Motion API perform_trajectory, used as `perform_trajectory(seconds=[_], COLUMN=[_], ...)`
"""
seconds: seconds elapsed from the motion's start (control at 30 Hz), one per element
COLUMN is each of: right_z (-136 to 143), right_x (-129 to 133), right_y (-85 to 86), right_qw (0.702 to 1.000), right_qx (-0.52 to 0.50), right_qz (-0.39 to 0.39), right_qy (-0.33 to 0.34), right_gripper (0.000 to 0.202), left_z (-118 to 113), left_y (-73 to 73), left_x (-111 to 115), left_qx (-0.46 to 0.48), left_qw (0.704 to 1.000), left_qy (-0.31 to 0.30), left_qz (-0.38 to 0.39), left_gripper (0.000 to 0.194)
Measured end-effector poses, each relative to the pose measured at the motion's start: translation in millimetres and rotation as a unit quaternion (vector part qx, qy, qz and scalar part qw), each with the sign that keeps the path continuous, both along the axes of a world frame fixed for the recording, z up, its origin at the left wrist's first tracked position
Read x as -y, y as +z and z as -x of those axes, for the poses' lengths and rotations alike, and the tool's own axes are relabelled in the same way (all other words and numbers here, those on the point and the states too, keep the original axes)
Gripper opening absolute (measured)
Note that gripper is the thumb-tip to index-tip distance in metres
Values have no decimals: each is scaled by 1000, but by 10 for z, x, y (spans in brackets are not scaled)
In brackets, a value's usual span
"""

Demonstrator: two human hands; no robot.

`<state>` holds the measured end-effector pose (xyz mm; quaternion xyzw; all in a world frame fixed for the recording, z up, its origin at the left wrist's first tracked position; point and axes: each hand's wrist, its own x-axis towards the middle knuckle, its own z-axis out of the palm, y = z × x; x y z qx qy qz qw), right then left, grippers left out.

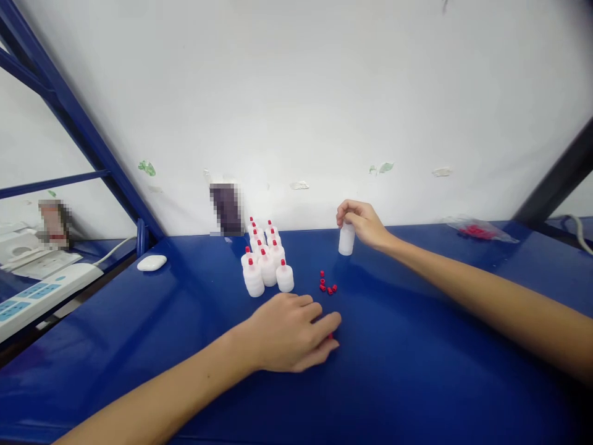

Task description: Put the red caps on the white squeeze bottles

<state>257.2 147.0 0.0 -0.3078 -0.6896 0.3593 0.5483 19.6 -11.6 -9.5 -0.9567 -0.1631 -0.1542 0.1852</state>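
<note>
My left hand is low over the blue table, thumb and fingers closed around a small red cap, of which only a sliver shows. Further back, my right hand grips the top of a white plastic bottle; its neck is hidden by my fingers. Between the hands lie several loose red caps. To their left, white squeeze bottles with red-capped tips stand upright in a close group. A single capped bottle is at the group's right front.
A clear bag of red caps lies at the back right of the blue table. A white rounded case sits at the left, near a power strip. Blurred dark object leans against the wall. Blue frame posts rise at the left.
</note>
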Motion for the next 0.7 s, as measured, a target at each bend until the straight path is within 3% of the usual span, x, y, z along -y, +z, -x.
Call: perform_trajectory(seconds=[0.17,0.4,0.6,0.7], right_z=[42,6,-24,11], right_x=[-10,-8,-1,21], right_y=[9,-44,-217,-322], right_qw=[1000,1000,998,995], right_qx=[4,-12,-45,-56], right_qz=[-4,13,50,76], right_qy=[-2,-5,1,26], right_gripper=[13,12,13,13], left_z=[-141,-43,16,3], left_y=[-157,-91,-115,-134], left_x=[76,-6,-106,-127], left_qx=[-26,-1,71,167], left_qw=[998,986,957,934], left_qy=[32,37,36,38], left_qz=[52,165,280,313], left_gripper=[30,30,19,11])
